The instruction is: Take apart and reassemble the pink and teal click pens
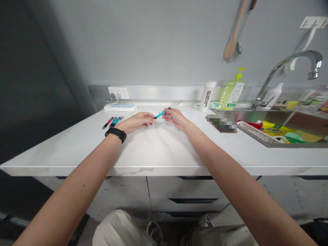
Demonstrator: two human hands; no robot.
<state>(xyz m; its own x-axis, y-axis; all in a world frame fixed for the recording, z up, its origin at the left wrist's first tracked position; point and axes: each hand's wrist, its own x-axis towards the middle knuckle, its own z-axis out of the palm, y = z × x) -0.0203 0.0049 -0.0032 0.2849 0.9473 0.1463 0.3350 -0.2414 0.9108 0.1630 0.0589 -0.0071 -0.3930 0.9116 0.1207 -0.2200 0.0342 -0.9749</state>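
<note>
a slim teal plastic pen (160, 114) is held just above the white stone-look desk (164, 150), one end pinched by the left hand (135, 122) and the clip end by the right hand (175, 118), apparently so it is braced at both ends, with red and teal spare pens (114, 121) laid beside the left wrist.

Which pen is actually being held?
The slim teal plastic pen between the left hand and right hand, over the white countertop. The red and teal pens beside the black wristband lie untouched.

Holding a teal pen (161, 114) between left grip (135, 122) and right grip (175, 118) above the worktop (159, 150), near loose pens (114, 121).
</note>
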